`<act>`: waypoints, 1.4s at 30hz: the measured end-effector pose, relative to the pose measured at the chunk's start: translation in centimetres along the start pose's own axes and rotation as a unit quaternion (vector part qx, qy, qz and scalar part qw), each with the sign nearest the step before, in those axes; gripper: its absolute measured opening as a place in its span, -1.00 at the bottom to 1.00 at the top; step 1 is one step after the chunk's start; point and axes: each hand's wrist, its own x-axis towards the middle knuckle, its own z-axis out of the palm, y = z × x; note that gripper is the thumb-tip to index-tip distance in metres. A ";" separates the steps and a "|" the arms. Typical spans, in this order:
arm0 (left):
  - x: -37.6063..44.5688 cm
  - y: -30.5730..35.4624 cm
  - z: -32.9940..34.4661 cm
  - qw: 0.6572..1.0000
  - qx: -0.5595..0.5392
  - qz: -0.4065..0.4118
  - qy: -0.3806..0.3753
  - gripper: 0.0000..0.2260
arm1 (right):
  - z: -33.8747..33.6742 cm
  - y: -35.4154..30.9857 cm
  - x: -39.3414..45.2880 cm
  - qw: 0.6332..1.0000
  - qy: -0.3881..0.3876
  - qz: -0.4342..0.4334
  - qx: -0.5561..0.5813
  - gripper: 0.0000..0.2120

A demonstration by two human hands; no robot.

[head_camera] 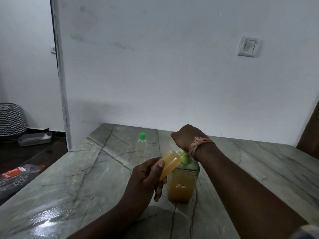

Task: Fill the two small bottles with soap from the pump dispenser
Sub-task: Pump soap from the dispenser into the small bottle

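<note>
Left hand (146, 180) grips tilted small bottle (170, 163) at pump dispenser (183, 180) — right hand (187, 138) presses pump, fingers hidden.

Marble countertop (89, 178); wall switch (248, 46) at 2 o'clock; patterned basket (11, 119), grey tray (35, 138) at 9 o'clock.

A person's left hand (146, 180) grips a small bottle (170, 163) filled with amber soap, tilted with its open mouth at the green nozzle of a pump dispenser (183, 183) standing on a grey marble tabletop (86, 178). The right hand (187, 138), a frayed thread band (198, 146) at its wrist, rests on the pump head. A second small bottle (141, 144), clear with a green cap, stands upright behind, apart from both. A wall switch (248, 46) is mounted above.
</note>
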 end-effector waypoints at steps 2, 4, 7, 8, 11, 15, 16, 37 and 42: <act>-0.1 0.0 -0.1 1.000 0.001 -0.003 -0.001 -0.62 | -0.2 -0.1 -0.1 1.000 -0.008 -0.010 -0.014 -0.73; -0.2 0.1 -0.1 1.000 0.004 -0.006 -0.003 -0.61 | -0.6 -0.3 -0.2 0.998 -0.026 -0.029 -0.057 -0.70; -0.3 0.2 0.0 1.000 0.002 -0.005 -0.011 -0.61 | -1.1 -0.6 0.0 0.994 0.005 -0.056 -0.091 -0.69; -0.2 0.1 0.0 1.000 0.002 -0.004 -0.013 -0.61 | -1.0 -0.6 0.1 0.995 0.008 -0.057 -0.085 -0.68; 0.0 -0.1 -0.1 1.000 -0.001 -0.013 -0.013 -0.63 | -0.2 -0.1 0.3 0.999 0.003 -0.029 -0.030 -0.69; 0.0 -0.2 -0.3 1.000 -0.006 -0.009 -0.016 -0.62 | 0.1 0.0 0.4 0.999 -0.003 -0.027 -0.030 -0.72; 0.0 -0.2 -0.3 1.000 -0.006 -0.009 -0.016 -0.63 | 0.1 0.0 0.4 0.999 -0.019 -0.029 -0.040 -0.72; 0.2 -0.1 -0.3 0.999 -0.030 0.009 -0.022 -0.60 | -0.4 -0.1 0.3 0.999 -0.023 -0.018 -0.021 -0.72; 0.0 -0.4 -0.4 0.999 -0.042 0.007 -0.021 -0.60 | 0.0 0.0 0.1 0.998 -0.034 -0.019 -0.045 -0.69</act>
